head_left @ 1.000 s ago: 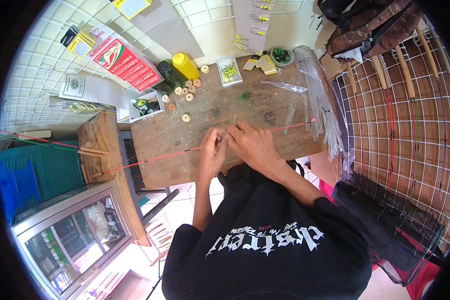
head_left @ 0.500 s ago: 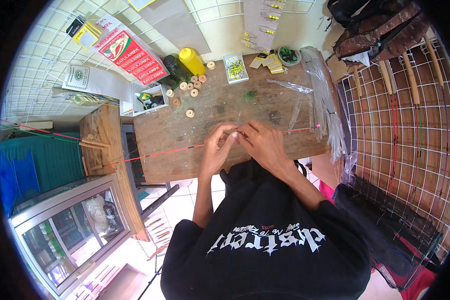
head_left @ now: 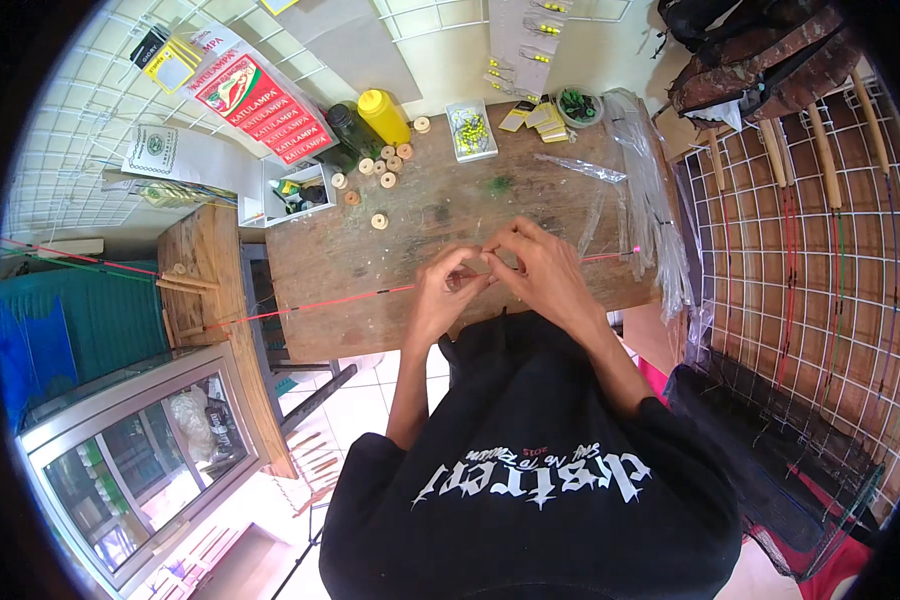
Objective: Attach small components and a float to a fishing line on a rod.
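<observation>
A thin red rod (head_left: 340, 300) with dark bands runs across in front of me, its pink tip (head_left: 637, 249) over at the right. My left hand (head_left: 444, 290) is at the middle of the rod, thumb and fingertips curled into a pinch. Facing it, my right hand (head_left: 538, 265) also pinches, its thumb and forefinger close to the left fingertips. Whatever sits between the fingertips is too small to make out. The stretch of rod by the hands is partly hidden by the fingers.
On the wooden table (head_left: 440, 210) stand several wooden rings (head_left: 379, 221), a yellow bottle (head_left: 382, 118), a white tray (head_left: 471, 132) of yellow-green beads and a white box (head_left: 300, 195). Clear plastic sleeves (head_left: 650, 190) lie at the right edge. A wire rack (head_left: 800, 240) holds rods.
My hands have drawn slightly apart at the fingertips. The right hand has risen a little, and a wider gap shows between the left thumb and fingers.
</observation>
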